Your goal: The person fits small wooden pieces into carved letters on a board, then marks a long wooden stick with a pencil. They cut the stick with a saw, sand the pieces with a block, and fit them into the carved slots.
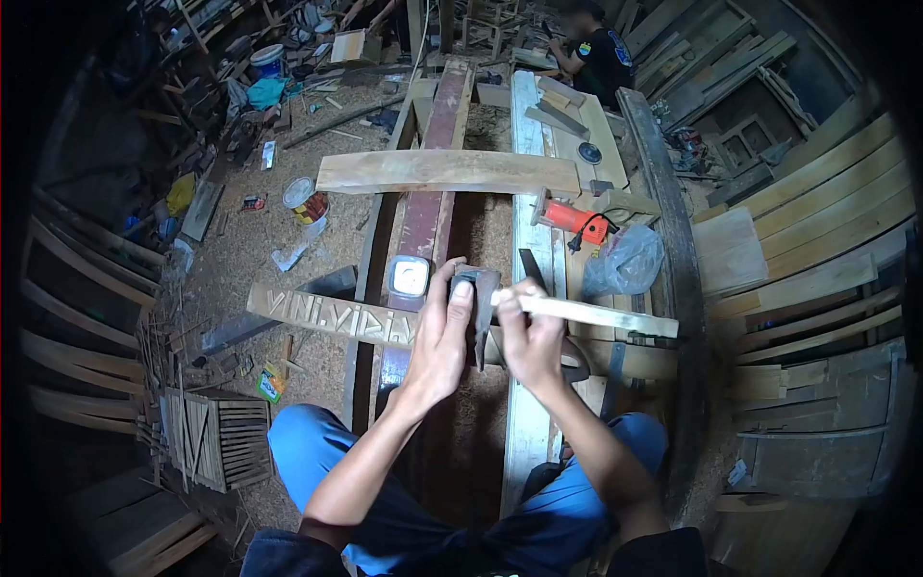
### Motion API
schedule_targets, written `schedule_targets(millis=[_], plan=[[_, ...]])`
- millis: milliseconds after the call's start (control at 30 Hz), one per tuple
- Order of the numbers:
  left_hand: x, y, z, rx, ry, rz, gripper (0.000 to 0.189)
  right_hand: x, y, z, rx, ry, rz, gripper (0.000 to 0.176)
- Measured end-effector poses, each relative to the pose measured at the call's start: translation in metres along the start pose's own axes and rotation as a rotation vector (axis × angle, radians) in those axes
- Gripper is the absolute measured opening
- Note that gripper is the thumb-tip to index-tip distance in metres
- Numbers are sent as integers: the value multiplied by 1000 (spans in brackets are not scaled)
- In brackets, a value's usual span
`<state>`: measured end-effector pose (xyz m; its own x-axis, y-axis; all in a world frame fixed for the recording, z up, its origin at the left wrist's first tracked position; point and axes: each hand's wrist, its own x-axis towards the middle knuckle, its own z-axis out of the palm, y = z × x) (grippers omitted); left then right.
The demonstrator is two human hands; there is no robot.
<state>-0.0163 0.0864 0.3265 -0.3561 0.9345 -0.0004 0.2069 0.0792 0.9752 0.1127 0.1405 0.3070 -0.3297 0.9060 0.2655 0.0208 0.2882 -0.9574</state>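
At near centre, my left hand (442,332) clasps a dark tool (478,288), perhaps a plane, my right hand (529,338) a strip (601,314); careful alignment comes next.

The left hand (440,338) grips a dark block (478,293), with the thumb on its near face and the fingers (442,277) around its left side. The right hand (530,343) is closed on a pale wooden strip (591,313) that points right, its near end touching the block. Under both hands a carved board (332,313) with cut letters lies across the long worktop (423,207). A small lit device (409,277) sits just beside the block. Farther off are an orange grinder (573,220), a plastic bag (625,260) and a crosswise plank (447,171). Another person (598,53) works at the far end.
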Motion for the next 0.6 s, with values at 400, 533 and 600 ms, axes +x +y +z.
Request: schedule_targets(millis=[400,533,600], plan=[[2,-5,-7,-14,-15,-14,67,-18,1,13,-56,-52,-55,27],[1,-13,-1,32,-6,2,67,-9,0,9,-22,31,10,27],[3,-9,-5,32,-3,1,68,-22,0,17,-7,-72,-31,27]])
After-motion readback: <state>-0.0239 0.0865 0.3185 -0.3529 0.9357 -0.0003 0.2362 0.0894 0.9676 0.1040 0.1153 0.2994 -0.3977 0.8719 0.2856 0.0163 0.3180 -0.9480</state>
